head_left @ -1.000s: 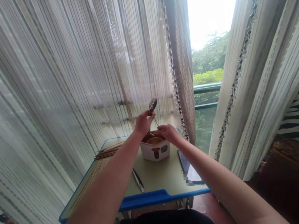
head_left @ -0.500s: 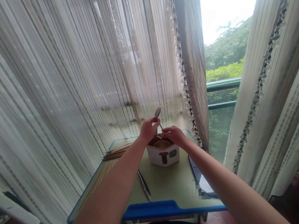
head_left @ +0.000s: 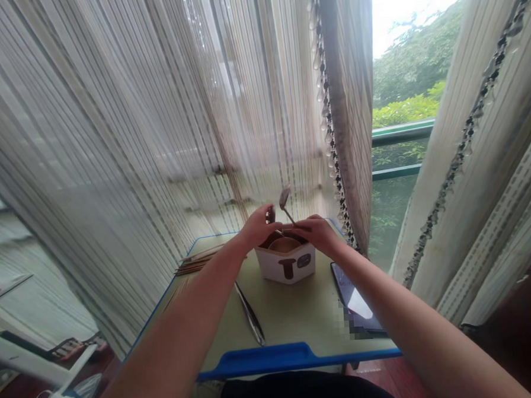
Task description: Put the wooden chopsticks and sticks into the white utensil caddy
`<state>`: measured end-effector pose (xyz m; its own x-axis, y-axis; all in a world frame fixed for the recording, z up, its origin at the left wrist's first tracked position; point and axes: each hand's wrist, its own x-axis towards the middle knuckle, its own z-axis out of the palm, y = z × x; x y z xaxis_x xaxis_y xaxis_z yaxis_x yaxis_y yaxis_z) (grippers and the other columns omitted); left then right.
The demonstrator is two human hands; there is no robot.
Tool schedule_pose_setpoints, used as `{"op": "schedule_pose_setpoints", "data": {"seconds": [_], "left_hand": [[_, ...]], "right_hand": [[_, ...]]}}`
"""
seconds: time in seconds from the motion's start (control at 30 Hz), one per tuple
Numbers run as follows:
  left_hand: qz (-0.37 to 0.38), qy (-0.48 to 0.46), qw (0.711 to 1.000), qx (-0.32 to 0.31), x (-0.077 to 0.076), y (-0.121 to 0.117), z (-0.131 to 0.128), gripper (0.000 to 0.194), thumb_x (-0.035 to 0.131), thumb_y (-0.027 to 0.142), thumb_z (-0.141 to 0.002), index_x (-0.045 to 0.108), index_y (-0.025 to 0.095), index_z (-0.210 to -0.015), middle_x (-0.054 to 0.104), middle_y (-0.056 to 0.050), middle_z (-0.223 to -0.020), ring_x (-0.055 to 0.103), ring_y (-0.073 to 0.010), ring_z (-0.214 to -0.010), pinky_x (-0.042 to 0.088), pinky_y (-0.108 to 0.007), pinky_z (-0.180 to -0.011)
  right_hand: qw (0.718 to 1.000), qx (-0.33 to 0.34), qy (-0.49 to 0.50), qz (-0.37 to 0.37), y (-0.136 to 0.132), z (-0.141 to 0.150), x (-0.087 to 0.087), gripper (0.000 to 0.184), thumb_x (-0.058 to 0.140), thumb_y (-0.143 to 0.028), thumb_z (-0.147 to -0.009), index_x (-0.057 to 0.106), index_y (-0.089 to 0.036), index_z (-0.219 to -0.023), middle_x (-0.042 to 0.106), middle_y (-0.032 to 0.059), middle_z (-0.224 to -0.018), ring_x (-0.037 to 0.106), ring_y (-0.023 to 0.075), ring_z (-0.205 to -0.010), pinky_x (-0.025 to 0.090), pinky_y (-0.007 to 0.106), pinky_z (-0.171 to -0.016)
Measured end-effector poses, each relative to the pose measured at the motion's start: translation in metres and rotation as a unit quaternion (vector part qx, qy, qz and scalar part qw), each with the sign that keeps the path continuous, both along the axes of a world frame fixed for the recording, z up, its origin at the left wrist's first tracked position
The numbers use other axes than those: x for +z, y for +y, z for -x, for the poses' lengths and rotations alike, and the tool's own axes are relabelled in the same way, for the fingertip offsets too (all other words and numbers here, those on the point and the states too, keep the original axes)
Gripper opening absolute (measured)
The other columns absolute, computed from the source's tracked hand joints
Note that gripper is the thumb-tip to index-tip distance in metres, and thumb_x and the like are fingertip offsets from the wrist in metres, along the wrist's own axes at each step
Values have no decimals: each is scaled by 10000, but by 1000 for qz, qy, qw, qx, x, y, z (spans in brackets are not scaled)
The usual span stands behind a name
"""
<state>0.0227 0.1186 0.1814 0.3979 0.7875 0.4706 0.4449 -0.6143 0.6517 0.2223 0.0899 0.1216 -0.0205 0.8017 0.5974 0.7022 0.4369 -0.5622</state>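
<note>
right hand: fingers drawn together and pointing left, pinching the thin handle of a metal spoon near its lower end. the bowl of the spoon tips up and away, shiny grey, just above the carton.

left hand: fingers curled inward, knuckles up, directly over the left corner of the carton. a small dark patterned bit shows just above the fingers; cannot tell what it is or if it is gripped. the two hands are close, nearly meeting above the carton.

white paper carton: many-sided, matt, printed with a brown t-shaped mark and a small dark label. a round tan bowl sits inside, with dark brown lining around it.

the carton stands on a pale green desk with a blue plastic rim. left of the carton lies a bundle of thin wooden sticks. in front of it and to the left lies a slim pair of metal tongs. to the right and in front lies a black phone, partly pixelated. behind the carton hangs a pale string curtain.
</note>
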Motion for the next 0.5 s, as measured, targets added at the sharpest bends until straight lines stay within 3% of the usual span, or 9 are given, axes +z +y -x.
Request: {"op": "schedule_pose_setpoints", "data": {"seconds": [0.23,0.5], "left_hand": [[23,-17,999,-17,1,2,1,550,699,220,-603,550,157,-1128,613,-78,-1032,596,-197,-903,484,-359,-820],[6,-13,999,-45,2,-1,4,549,728,256,-583,565,166,-1099,622,-66,-988,586,-191,-879,473,-356,-818]], "right_hand": [[997,-25,-75,-14,9,5,-7,151,710,-317,-642,736,-264,-781,677,26,-909,483,221,-909,380,333,-821],[996,16,-78,42,5,12,11,183,659,-388,-699,730,-283,-830,679,15,-896,523,196,-898,331,338,-845]]}}
